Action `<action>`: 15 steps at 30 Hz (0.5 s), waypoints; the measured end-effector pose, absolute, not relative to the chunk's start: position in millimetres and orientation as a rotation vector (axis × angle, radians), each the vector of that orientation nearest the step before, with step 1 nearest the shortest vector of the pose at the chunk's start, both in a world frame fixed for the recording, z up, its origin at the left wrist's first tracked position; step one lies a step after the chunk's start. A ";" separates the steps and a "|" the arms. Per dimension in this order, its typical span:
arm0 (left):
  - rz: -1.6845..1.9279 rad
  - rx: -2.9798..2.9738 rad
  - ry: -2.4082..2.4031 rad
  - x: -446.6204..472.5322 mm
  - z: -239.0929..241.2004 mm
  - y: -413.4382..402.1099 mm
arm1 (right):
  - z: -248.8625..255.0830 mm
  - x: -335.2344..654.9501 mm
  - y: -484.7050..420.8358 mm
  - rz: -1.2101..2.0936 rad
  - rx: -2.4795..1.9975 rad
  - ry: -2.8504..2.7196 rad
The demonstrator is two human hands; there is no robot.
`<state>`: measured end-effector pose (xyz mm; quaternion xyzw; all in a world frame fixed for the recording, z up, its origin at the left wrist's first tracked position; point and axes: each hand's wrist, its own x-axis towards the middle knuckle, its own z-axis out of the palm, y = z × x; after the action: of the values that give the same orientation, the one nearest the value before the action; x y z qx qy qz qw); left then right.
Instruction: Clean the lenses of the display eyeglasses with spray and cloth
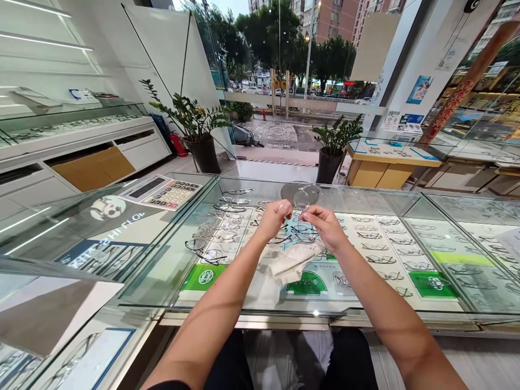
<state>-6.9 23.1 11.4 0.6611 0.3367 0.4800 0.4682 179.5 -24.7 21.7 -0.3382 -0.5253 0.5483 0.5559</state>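
Item: round clear lens [301, 199], upright, pinched in my right hand [324, 223], above the glass desk [292, 313]. My left hand [277, 214]: just beside it, fingers curled; whether clamped on anything, I cannot tell. Beige cloth [293, 263]: between my forearms, near the front edge. Calculator [162, 191]: well apart, left. Eyeglasses [377, 260]: in rows, right. Room: narrow gap between my hands, wider air rightward.

Open room above cloth [293, 262]; glass countertop [260, 299] blocks way down.
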 end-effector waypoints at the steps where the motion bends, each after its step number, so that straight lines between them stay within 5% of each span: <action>1: 1.174 1.695 0.848 -6.3 9.0 23.3 | 21.4 179.1 -25.0 1.284 -0.812 -1.272; 15: 1.264 1.819 0.916 -4.8 6.6 19.3 | 20.2 179.6 -23.0 1.276 -0.853 -1.376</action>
<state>-4.8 19.3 6.6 0.7069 0.3559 0.4913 0.3636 179.6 -23.0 20.2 -0.3547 -0.5727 0.5309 0.5142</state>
